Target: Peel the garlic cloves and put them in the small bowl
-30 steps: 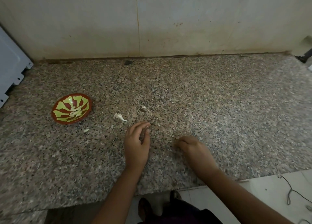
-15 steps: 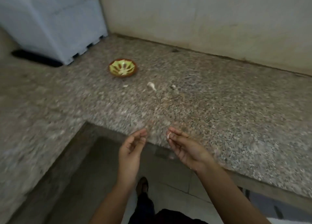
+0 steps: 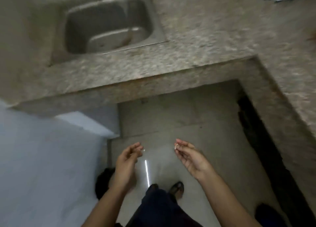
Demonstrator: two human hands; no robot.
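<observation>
- right hand is pinching a small pale bit, prob garlic, at its fingertips
- left hand is hanging loosely curled, holding nothing clear
- both are hovering over the floor, below the sink

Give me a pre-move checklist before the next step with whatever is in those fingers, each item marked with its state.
1. Right hand has something pinched: ok, a small pale bit sits at its fingertips; whether it is clove or peel, cannot tell.
2. Left hand holds something: cannot tell, only a tiny pale speck shows at its fingertips and the frame is blurred.
3. Small bowl within sight: not ok, it is not in this view.
4. Hands over a work surface: not ok, both hang over the floor, short of the granite counter.
5. Sink as a drop spot: ok, its basin looks empty.
6. Picture sharp enough to aim: not ok, heavy motion blur.
</observation>
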